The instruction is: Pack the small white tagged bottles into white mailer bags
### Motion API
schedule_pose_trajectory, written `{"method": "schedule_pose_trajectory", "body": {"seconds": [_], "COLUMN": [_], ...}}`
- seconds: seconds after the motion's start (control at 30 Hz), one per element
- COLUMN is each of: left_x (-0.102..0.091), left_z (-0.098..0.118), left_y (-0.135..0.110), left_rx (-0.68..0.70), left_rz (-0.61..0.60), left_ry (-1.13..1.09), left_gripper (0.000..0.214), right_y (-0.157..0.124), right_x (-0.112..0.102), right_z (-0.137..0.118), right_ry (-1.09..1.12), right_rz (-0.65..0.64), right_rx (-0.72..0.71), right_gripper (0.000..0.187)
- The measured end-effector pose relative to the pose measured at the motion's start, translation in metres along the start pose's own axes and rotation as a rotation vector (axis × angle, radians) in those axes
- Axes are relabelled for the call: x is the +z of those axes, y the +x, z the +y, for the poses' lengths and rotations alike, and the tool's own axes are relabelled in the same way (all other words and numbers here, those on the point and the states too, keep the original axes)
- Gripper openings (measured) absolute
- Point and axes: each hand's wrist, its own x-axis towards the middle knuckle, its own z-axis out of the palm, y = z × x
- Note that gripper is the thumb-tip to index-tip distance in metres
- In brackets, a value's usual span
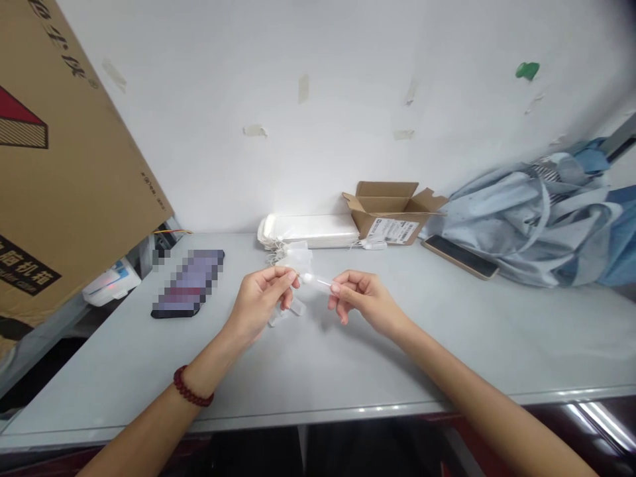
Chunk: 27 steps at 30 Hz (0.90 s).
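Above the middle of the pale table (pixel 348 371), my left hand (pixel 261 301) and my right hand (pixel 362 298) face each other, and both pinch a small clear plastic piece (pixel 314 281) with a white end between them. The left fingers are curled around more small clear pieces (pixel 291 310) that stick out below the palm. A red bead bracelet (pixel 191 389) sits on my left wrist. Just behind the hands lies a loose heap of the same clear plastic items (pixel 294 255).
A white tray stack (pixel 311 230) and an open cardboard box (pixel 392 211) stand against the wall. A dark phone (pixel 189 283) lies at left, a dark flat device (pixel 460 256) at right beside a blue cloth bundle (pixel 541 212). A large cardboard carton (pixel 59 165) leans at left.
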Motion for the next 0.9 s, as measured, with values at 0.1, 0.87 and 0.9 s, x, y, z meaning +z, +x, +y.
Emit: {"method": "schedule_pose_trajectory", "body": {"seconds": [0.1,0.87,0.9], "left_x": [0.0041,0.0037,0.0035], "left_z": [0.0042,-0.0009,-0.0015], "left_y": [-0.0033,-0.0012,-0.0016], "left_rx": [0.05,0.068,0.062], "left_rz": [0.043,0.055,0.05], "left_ry": [0.069,0.14,0.135], "left_gripper": [0.019,0.027,0.027], "right_y": [0.0,0.0005,0.0004], "right_x": [-0.0006,-0.0009,-0.0008], "right_z": [0.0015,-0.0013,-0.001], "right_ry": [0.027,0.003,0.007], "right_rz": [-0.025,0.033,0.028], "right_rx": [-0.005,0.0,0.002], "right_gripper": [0.027,0.029,0.029]}}
